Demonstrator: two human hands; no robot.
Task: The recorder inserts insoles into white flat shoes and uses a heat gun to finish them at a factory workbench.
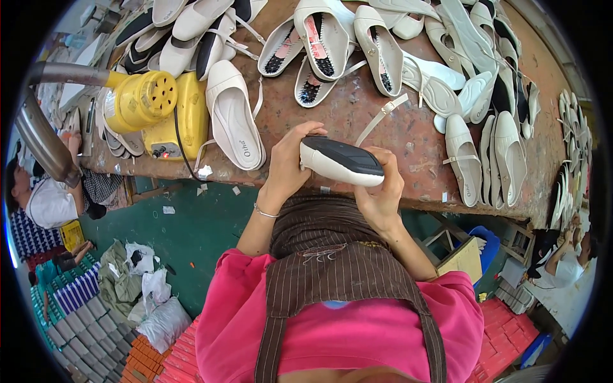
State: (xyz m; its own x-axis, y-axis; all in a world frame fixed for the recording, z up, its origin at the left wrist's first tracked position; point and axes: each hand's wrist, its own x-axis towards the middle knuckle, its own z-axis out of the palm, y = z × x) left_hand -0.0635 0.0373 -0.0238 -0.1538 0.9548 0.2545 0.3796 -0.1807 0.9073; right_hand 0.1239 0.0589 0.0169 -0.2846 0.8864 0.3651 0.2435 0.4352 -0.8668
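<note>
Between my two hands I hold a cream shoe with its black sole turned up, over the front edge of the worktable. My left hand wraps around one end of it, the thumb below. At the other end, my right hand grips with its fingers on the far side. A thin cream strap with a buckle sticks up behind the shoe. Just left of my left hand, a single cream shoe lies on the table with its insole showing.
The brown worktable carries many cream shoes. A yellow machine with a round vented head and black cord stands at left, near a metal pipe. Shoe pairs lie at right. People sit at both sides; plastic bags lie at lower left.
</note>
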